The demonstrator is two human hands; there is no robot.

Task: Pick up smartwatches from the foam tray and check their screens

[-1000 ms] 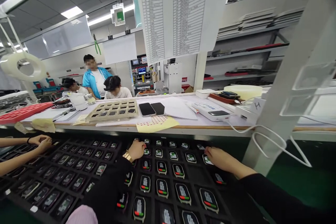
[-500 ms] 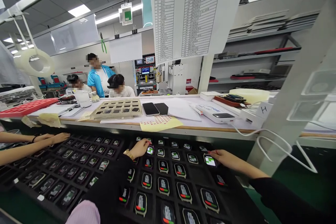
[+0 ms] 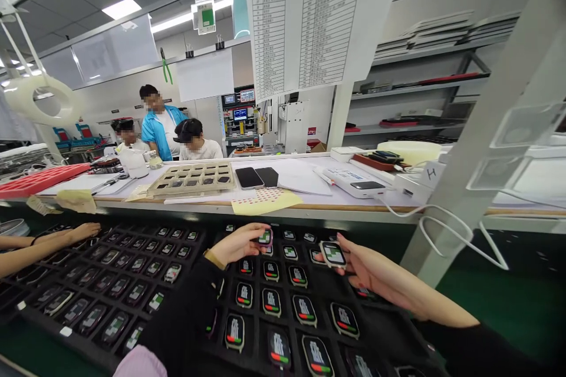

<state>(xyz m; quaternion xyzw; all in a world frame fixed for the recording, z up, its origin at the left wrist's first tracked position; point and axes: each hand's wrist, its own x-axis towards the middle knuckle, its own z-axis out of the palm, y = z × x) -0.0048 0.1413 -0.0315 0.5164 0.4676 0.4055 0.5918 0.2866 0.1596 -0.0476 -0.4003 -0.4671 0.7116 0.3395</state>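
Observation:
My left hand point(image 3: 235, 244) pinches a small purple-edged smartwatch body point(image 3: 265, 238), lifted just above the tray's far rows. Its screen shows green and white blocks. Between the thumb and fingers of my right hand point(image 3: 371, 265) is a silver-edged smartwatch body point(image 3: 333, 254), tilted, with a similar green and white screen. Beneath both hands lies a black compartment tray point(image 3: 389, 330) full of strapless smartwatches. Nearer rows, such as this smartwatch point(image 3: 305, 310), show white figures with a red and green bar.
A second black tray of watches point(image 3: 101, 288) adjoins on the left, where another person's forearms point(image 3: 48, 244) reach in. On the raised shelf stand a compartment box point(image 3: 190, 179), a phone point(image 3: 249, 178) and a white device with a cable point(image 3: 354, 182). A printed sheet point(image 3: 305, 23) hangs overhead.
Both hands have risen from the tray, each with a watch. My right hand has moved left and turned its watch up; my left has shifted slightly right. The view has shifted a little.

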